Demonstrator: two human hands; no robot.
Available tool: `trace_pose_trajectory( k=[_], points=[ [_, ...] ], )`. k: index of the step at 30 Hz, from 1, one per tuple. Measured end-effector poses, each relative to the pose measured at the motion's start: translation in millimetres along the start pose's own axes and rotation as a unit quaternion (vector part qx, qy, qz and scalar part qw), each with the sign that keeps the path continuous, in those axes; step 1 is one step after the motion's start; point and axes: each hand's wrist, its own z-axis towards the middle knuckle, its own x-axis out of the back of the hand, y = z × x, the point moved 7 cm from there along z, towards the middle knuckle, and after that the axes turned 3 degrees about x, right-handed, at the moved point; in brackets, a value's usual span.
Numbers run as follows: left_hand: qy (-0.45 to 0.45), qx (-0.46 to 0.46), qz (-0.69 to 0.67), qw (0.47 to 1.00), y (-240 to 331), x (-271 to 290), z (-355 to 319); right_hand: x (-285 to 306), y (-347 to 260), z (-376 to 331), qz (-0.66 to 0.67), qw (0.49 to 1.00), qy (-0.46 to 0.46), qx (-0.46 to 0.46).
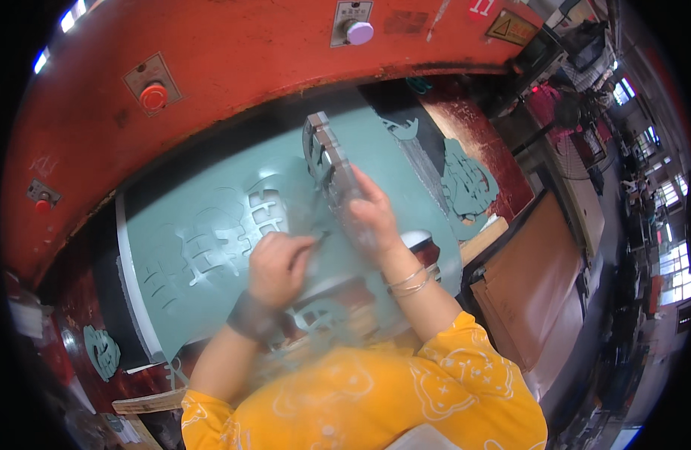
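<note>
My right hand (372,217) grips a grey metal cutting die (329,161), tipped up on its side over the sheet. Closed in a pinch, my left hand (276,268) is just left of the die. Something thin and dark seems to stick out from its fingertips, too blurred to name. Below both hands lies a teal sheet (158,217) with cut outlines and open slots in its left and middle parts. Blurred teal cut scraps (315,315) hang near my body at the sheet's front edge.
A red machine (240,52) with a red button (153,96) and a pale purple button (359,31) spans the far side. Teal cut pieces (465,180) lie at the right, more pieces (102,352) at the left. Brown boards (533,277) stand to the right.
</note>
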Motion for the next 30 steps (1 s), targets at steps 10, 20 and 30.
trace_pose_trajectory(
  k=[10,20,30],
  points=[
    [-0.047,0.025,0.015,0.998,-5,5,-20,55,-69,18,-0.128,0.991,0.027,0.039],
    [-0.179,0.064,0.155,0.969,-26,-18,-5,42,-91,27,-0.659,0.744,-0.069,0.084],
    [-0.170,0.066,0.131,0.974,-26,-2,-24,34,-70,13,-0.615,0.780,-0.088,0.077]
  ],
)
